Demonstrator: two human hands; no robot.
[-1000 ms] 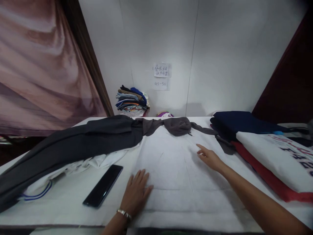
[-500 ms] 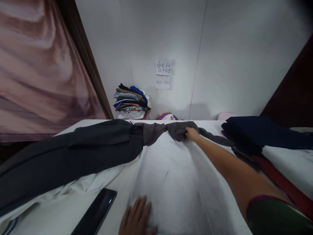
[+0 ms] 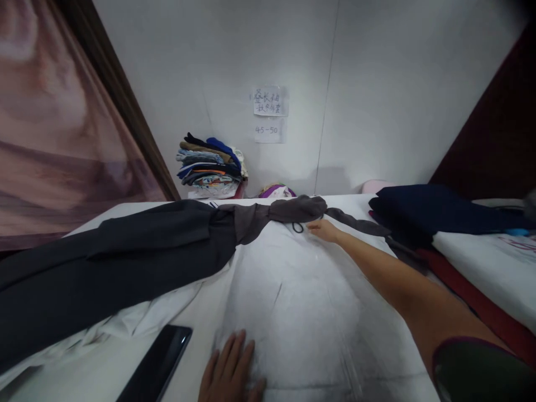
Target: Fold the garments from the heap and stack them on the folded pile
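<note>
My left hand (image 3: 228, 368) lies flat with spread fingers at the left edge of a white, glossy, plastic-looking sheet (image 3: 288, 301). My right hand (image 3: 324, 230) reaches to the far end of that sheet, fingers stretched leftward just below the rolled edge of a dark grey garment (image 3: 297, 209). Nothing shows in its fingers. A small black loop (image 3: 297, 228) sits to the left of the fingertips. A long black part of clothing (image 3: 142, 251) stretches out to the left. Beside my left hand rests a black phone (image 3: 157, 363).
Against the wall stands a pile of folded clothes (image 3: 213, 167) near a purple and white item (image 3: 277, 191). Dark blue folded clothing (image 3: 422, 212), a white garment (image 3: 489, 262) and red cloth (image 3: 469, 290) lie on the right. Paper notes (image 3: 270, 114) hang on the wall; a curtain (image 3: 62, 139) hangs left.
My right hand has let go of the grey fabric and dropped just below its edge. The black loop has come into sight. My left hand stays flat on the sheet. The view has shifted slightly.
</note>
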